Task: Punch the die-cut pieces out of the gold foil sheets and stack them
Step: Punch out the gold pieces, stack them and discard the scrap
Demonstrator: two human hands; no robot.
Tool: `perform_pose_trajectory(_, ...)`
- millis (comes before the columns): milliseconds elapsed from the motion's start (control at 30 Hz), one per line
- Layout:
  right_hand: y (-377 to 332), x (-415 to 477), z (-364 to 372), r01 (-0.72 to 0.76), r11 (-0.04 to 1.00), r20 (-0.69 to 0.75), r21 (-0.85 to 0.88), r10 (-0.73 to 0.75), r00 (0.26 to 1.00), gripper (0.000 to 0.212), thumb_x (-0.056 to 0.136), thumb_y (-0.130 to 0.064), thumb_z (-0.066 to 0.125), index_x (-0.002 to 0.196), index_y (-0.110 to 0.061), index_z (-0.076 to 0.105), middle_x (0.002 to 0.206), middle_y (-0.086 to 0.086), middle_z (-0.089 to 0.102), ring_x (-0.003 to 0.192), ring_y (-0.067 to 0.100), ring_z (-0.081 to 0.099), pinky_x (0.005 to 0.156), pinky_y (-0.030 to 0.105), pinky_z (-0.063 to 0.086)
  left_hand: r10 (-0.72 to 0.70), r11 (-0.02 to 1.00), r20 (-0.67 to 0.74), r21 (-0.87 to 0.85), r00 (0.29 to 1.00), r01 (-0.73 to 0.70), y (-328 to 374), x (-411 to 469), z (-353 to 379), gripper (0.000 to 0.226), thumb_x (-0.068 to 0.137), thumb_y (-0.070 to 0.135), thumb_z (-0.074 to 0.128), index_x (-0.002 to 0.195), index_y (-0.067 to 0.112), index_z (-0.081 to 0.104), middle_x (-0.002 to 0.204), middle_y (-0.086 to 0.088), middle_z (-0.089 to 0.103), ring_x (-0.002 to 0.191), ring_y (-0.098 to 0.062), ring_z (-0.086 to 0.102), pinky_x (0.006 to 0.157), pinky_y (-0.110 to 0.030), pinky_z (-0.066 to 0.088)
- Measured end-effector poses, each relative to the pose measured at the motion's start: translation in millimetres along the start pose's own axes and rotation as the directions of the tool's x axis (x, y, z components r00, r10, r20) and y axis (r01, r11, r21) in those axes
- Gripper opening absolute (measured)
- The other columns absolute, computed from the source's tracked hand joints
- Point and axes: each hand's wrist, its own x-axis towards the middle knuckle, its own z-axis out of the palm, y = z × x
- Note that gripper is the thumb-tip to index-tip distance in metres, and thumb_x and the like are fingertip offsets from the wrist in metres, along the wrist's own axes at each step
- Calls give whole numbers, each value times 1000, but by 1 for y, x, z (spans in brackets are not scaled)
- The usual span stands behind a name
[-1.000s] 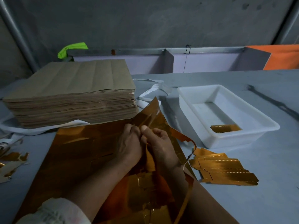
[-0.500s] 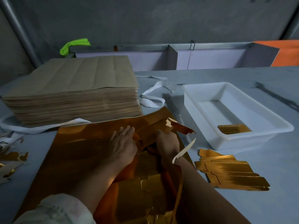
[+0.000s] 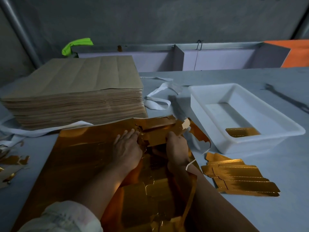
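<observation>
Head view: paper stack point(image 3: 73, 97), white tray point(image 3: 250, 145) beside gold foil sheet point(image 3: 83, 153)

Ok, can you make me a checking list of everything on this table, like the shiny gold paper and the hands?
Surface: grey-blue tabletop, largely covered in front.
Job's things: large gold foil sheet lying flat; half-freed gold piece raised near its far edge; loose pile of punched gold pieces to the right; white plastic tub holding one gold strip.
Clutter: tall stack of brown paper sheets; white paper strips; gold scraps at the left edge.
Hands: left hand presses flat on the sheet; right hand grips the half-freed piece.
Cables: nothing seen.
Surroundings: grey wall, bright green cloth, orange panel.
</observation>
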Motion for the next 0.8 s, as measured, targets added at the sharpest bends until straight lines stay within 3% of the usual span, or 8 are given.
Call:
perform_pose_trajectory(100,2,1,-1,11,998,27,66,-13,1000,12,97,-23,52,100,-14,60,83,8,75,68,25,75,60,34,59,-9,1000,-5,-10,1000,9,0,0,0,55,101,24,41,153,25,27,162,4,21,150,-14,13,123,-36,4)
perform_pose_trajectory(233,7,0,-3,-19,991,52,132,13,999,14,98,-28,52,105,-16,57,97,12,73,76,28,75,62,33,58,-15,1000,-3,-6,1000,15,1,-1,-1,53,101,25,40,153,25,27,162,4,22,150,-14,13,122,-35,3)
perform_pose_trajectory(367,9,1,-1,10,994,-21,110,-7,1000,19,95,-29,57,111,-19,57,120,13,59,112,38,61,84,44,58,-22,1000,24,14,999,22,3,-1,-3,52,103,29,36,154,25,25,162,3,21,150,-15,13,123,-38,5)
perform_pose_trajectory(400,10,0,-1,24,992,-27,127,-20,999,19,95,-28,57,110,-17,57,118,13,59,112,38,60,84,45,58,-21,1000,27,16,999,21,3,-1,-3,52,103,29,35,154,25,25,162,3,21,150,-15,13,123,-39,6)
perform_pose_trajectory(533,8,-1,-6,27,966,-10,258,-25,1000,26,99,-26,52,111,-6,61,110,24,67,92,37,70,56,31,57,-21,1000,25,-4,999,21,3,-2,-4,52,103,26,35,154,25,26,161,4,24,150,-14,14,123,-37,6)
perform_pose_trajectory(667,9,1,-7,22,960,-21,279,-17,1000,32,94,-26,53,115,-3,58,112,25,65,99,38,68,69,39,60,-24,1000,25,9,999,24,3,-1,-4,52,100,24,41,151,24,32,157,1,34,148,-15,21,123,-37,8)
perform_pose_trajectory(800,12,2,-10,16,947,4,320,-18,1000,28,85,-21,57,107,-4,55,106,20,53,91,36,58,71,42,50,-44,999,23,9,999,43,4,-2,-5,49,96,27,50,143,22,43,146,0,45,141,-16,33,123,-38,10)
